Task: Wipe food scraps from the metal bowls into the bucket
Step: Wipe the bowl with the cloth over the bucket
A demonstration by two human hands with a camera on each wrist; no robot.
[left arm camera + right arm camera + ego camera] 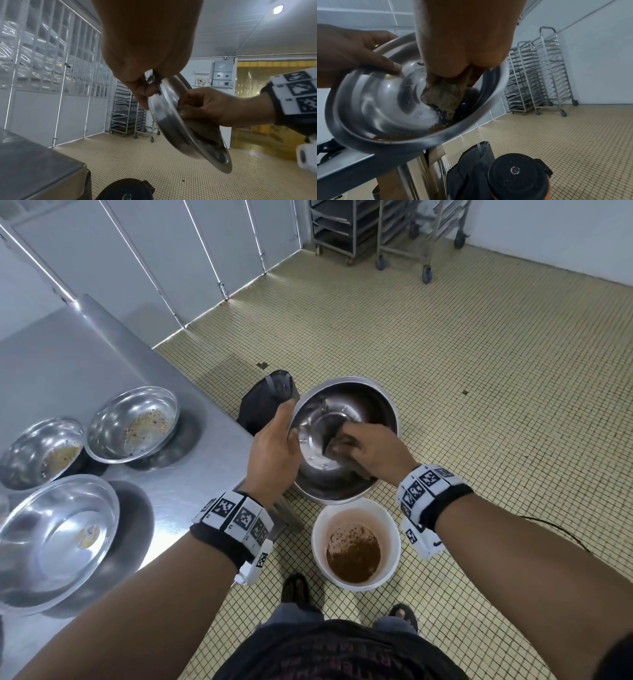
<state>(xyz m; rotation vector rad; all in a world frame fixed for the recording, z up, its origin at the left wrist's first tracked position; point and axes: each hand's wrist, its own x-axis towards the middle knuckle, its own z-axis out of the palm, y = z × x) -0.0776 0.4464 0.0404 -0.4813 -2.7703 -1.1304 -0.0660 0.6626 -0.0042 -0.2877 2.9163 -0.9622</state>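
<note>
A tilted metal bowl [346, 405] hangs over a white bucket [394, 546] that stands on the floor with brown slop in it. My left hand [284, 436] grips the bowl's left rim, thumb inside; in the left wrist view this hand [144, 88] pinches the rim of the bowl [169, 116]. My right hand [359, 446] presses a brown cloth [337, 441] against the bowl's inner wall. In the right wrist view the cloth [443, 97] lies against the bowl [373, 105], and brown scraps [402, 136] are gathered at its lower rim.
A steel table [68, 364] on the left carries two bowls with scraps [133, 424] [41, 453] and a cleaner bowl [58, 539] near the front. A black bag [260, 405] sits beyond the table corner. Wheeled racks [373, 231] stand at the far wall.
</note>
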